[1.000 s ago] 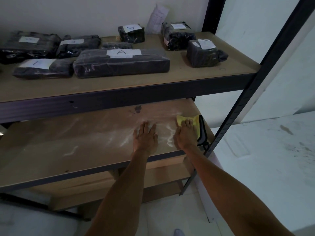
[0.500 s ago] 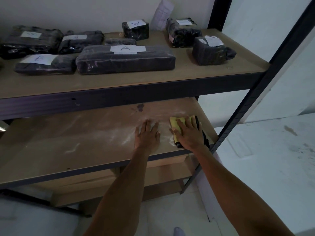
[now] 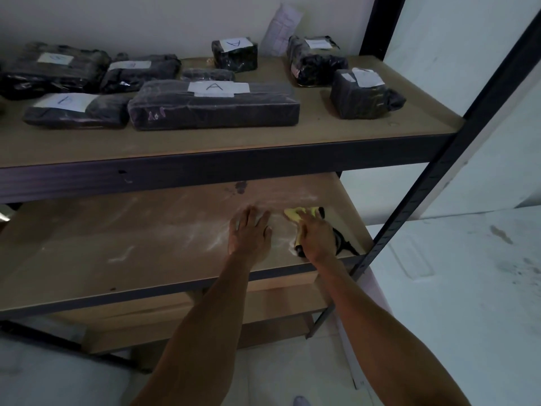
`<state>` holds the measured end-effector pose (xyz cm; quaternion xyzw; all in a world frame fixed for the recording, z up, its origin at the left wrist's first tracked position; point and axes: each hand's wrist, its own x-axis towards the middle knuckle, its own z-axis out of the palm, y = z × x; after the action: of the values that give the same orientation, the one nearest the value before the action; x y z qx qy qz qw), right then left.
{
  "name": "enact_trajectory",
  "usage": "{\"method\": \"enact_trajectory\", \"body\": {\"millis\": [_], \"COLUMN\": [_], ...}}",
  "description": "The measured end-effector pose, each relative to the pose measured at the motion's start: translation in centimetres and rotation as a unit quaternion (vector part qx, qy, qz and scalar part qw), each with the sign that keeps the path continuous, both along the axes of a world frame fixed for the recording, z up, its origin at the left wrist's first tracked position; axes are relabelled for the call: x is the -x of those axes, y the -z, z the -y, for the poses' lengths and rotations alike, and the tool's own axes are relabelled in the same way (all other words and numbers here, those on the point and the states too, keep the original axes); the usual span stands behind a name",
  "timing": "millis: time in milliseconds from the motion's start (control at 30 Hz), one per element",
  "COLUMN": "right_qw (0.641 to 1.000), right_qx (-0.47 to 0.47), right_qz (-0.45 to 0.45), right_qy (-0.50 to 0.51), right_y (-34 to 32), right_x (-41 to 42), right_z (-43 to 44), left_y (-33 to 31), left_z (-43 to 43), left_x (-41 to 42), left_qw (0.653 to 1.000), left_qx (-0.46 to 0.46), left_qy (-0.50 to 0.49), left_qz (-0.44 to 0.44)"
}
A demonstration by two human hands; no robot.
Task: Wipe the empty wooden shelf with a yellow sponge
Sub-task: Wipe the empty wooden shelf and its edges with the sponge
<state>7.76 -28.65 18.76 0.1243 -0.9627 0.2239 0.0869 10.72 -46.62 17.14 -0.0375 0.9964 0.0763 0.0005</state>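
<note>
Yellow sponge (image 3: 291,214) — beneath right fingers (image 3: 306,220)

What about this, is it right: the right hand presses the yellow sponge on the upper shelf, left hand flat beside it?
No. The head view shows the right hand pressing the yellow sponge on the empty shelf under the upper shelf, left hand flat beside it.

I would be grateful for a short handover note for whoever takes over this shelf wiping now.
Left hand: flat on the empty wooden shelf, fingers spread, holding nothing.
Right hand: presses the yellow sponge onto the shelf near its right front corner.
Done: wiping under way at the right end.
Left to do: white streaks and a dark stain mark the middle and left.
</note>
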Motion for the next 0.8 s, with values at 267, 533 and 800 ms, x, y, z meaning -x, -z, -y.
{"method": "enact_trajectory", "body": {"millis": [267, 533, 800], "right_qw": [0.993, 0.994, 0.995], "right_qx": [-0.088, -0.11, -0.095], "right_qz": [0.071, -0.01, 0.044], "right_qy": [0.037, 0.023, 0.005], "right_y": [1.1, 1.8, 1.5], "right_x": [1.8, 1.0, 1.5], "right_z": [-1.9, -0.4, -0.2], "left_y": [0.3, 0.0, 0.0], "left_z": [0.1, 0.1, 0.1], "left_x": [0.2, -0.1, 0.1], "left_qw": [1.0, 1.0, 1.0], "left_qx": [-0.004, -0.009, -0.005], "left_qy": [0.0, -0.002, -0.002], "left_qz": [-0.009, -0.012, -0.008]}}
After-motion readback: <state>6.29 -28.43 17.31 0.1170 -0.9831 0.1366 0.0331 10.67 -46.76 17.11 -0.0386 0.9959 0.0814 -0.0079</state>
